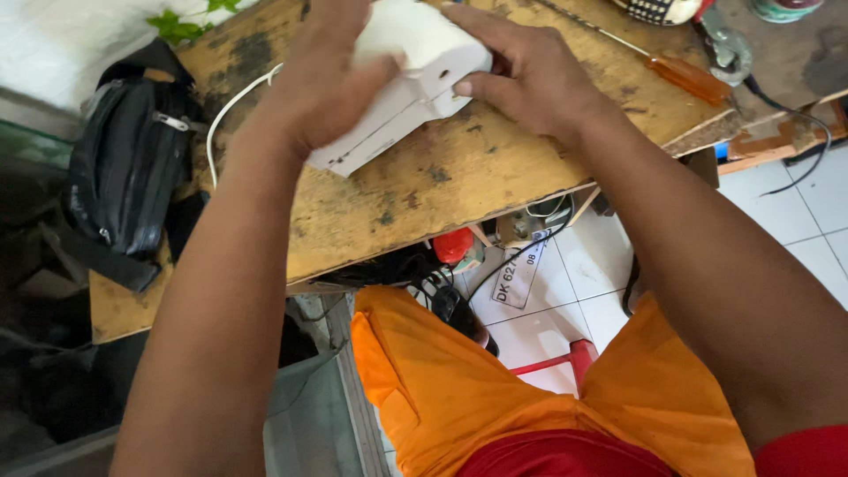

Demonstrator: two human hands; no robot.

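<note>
A white plastic appliance housing (415, 84) rests on the worn wooden workbench (424, 190). My left hand (322, 75) grips it from the left side, fingers curled over its top. From the right, my right hand (521, 71) clasps it, thumb pressed on its front edge. A white cord (225, 110) runs from the housing past my left wrist. The far end of the housing is hidden behind my hands.
A black pouch (128, 168) lies at the bench's left end. A screwdriver with an orange handle (685, 78) lies at the right, near a metal tool (729, 49). Cables and a red object (452, 246) sit under the bench. My orange trousers (495, 389) are below.
</note>
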